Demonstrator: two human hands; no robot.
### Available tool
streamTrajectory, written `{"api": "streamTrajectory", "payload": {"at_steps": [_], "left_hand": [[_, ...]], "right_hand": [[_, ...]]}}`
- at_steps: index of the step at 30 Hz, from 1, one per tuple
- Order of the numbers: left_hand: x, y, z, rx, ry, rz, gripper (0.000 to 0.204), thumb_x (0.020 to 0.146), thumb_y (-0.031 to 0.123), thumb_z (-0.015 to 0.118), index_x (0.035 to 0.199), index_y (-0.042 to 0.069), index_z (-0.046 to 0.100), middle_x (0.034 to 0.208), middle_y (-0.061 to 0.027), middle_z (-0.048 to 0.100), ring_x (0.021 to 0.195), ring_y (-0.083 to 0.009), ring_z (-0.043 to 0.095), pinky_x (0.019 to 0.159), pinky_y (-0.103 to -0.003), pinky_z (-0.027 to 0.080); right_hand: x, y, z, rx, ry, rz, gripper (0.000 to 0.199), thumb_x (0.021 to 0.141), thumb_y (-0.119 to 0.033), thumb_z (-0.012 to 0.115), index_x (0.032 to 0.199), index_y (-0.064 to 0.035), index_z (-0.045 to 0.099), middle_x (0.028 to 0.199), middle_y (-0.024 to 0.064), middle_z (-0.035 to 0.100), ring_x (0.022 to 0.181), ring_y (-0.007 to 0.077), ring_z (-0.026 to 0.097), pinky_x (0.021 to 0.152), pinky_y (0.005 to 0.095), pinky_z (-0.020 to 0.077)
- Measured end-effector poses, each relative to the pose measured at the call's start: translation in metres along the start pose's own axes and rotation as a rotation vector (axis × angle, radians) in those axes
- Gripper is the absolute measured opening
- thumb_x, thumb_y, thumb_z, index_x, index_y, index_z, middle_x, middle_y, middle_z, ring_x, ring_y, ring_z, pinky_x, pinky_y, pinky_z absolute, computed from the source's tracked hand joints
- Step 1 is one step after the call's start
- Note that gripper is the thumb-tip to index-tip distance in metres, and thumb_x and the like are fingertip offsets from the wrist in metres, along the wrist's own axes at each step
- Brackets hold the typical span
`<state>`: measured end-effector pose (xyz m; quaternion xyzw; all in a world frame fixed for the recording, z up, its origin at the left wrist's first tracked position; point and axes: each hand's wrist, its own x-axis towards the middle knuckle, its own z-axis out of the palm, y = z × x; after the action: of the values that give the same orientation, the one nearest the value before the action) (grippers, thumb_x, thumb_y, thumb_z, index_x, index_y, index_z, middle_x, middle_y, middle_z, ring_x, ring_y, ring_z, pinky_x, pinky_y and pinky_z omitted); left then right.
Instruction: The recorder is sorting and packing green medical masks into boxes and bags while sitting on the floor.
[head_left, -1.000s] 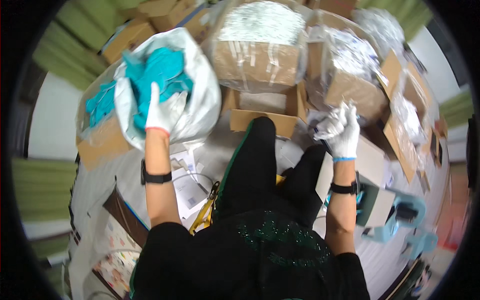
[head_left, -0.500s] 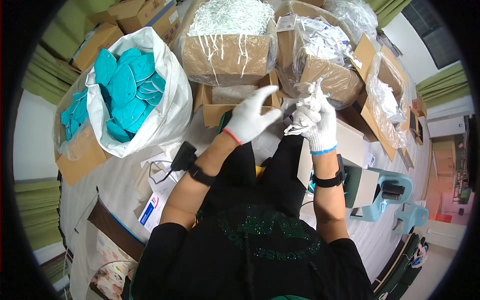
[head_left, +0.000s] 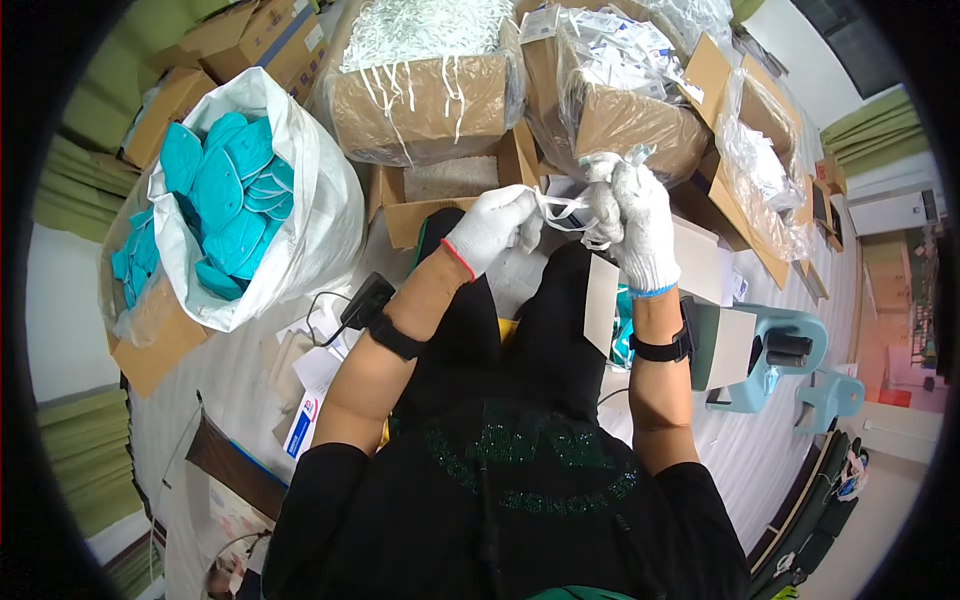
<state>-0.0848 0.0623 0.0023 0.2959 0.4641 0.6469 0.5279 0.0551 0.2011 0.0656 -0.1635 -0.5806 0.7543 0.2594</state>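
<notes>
Both my hands wear white knit gloves and are raised above my lap. My right hand [head_left: 636,222] grips a small bundle of white elastic straps [head_left: 606,170]. My left hand [head_left: 492,227] pinches one white strap [head_left: 562,207] that runs across to that bundle. A big white sack [head_left: 318,215] full of teal face masks [head_left: 225,195] stands at my left, in a cardboard box. Straight ahead is a plastic-lined carton of loose white straps [head_left: 420,60].
A small open cardboard box [head_left: 455,185] lies in front of my knees. Cartons of clear-wrapped packets [head_left: 620,75] line the right side. A teal tabletop device [head_left: 770,355] stands at my right. Papers [head_left: 300,380] and a black cable lie on the floor to the left.
My left hand came away from the teal mask sack and across to my right hand, where it now pinches a strap. The right hand rose with its bundle.
</notes>
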Motion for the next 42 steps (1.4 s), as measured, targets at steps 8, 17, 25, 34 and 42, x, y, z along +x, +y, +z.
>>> {"api": "streamTrajectory", "payload": {"at_steps": [8,17,25,34,42], "left_hand": [[0.012,-0.003,-0.007,-0.369,-0.222,-0.325,0.048,0.1,0.047,0.035,0.113,0.007,0.059,0.086,-0.0029,0.064,0.068,-0.0119,0.057,0.06,-0.026,0.045],[0.005,0.02,0.016,0.419,-0.287,-0.219,0.033,0.096,0.031,0.052,0.103,0.003,0.068,0.075,-0.0006,0.061,0.063,-0.0074,0.052,0.057,-0.022,0.041],[-0.019,0.024,0.015,0.789,-0.345,0.404,0.024,0.091,0.019,0.049,0.083,0.003,0.064,0.076,-0.0112,0.061,0.066,-0.0251,0.059,0.068,-0.033,0.048],[-0.046,0.013,0.07,0.198,-0.168,0.142,0.021,0.099,0.017,0.045,0.094,0.001,0.058,0.069,0.0002,0.051,0.057,-0.0054,0.045,0.052,-0.022,0.036],[-0.099,0.045,0.072,0.538,-0.778,0.203,0.015,0.092,0.013,0.053,0.083,0.001,0.056,0.073,-0.0122,0.053,0.067,-0.0267,0.057,0.063,-0.034,0.045]], "right_hand": [[-0.004,-0.005,-0.006,-0.361,0.025,0.0,0.028,0.095,-0.025,0.052,0.097,-0.0008,0.067,0.065,0.0008,0.055,0.051,0.0064,0.044,0.048,0.021,0.0347],[-0.006,-0.009,-0.015,-0.603,0.055,-0.088,0.026,0.093,-0.023,0.055,0.095,-0.0001,0.067,0.075,0.003,0.062,0.065,0.0121,0.053,0.061,0.0266,0.0442],[-0.046,0.007,-0.011,-1.073,-0.381,-0.137,0.027,0.079,-0.031,0.072,0.076,-0.0057,0.066,0.068,0.0068,0.062,0.063,0.0187,0.061,0.058,0.029,0.0476],[-0.073,0.005,0.009,0.273,0.087,0.173,0.007,0.086,-0.009,0.063,0.087,-0.0026,0.061,0.081,0.0056,0.062,0.071,0.0137,0.06,0.061,0.0253,0.0493],[-0.109,-0.04,-0.005,-0.312,-0.967,0.171,0.025,0.092,-0.024,0.056,0.079,-0.0017,0.056,0.069,0.0093,0.058,0.06,0.019,0.057,0.055,0.0286,0.0456]]}}
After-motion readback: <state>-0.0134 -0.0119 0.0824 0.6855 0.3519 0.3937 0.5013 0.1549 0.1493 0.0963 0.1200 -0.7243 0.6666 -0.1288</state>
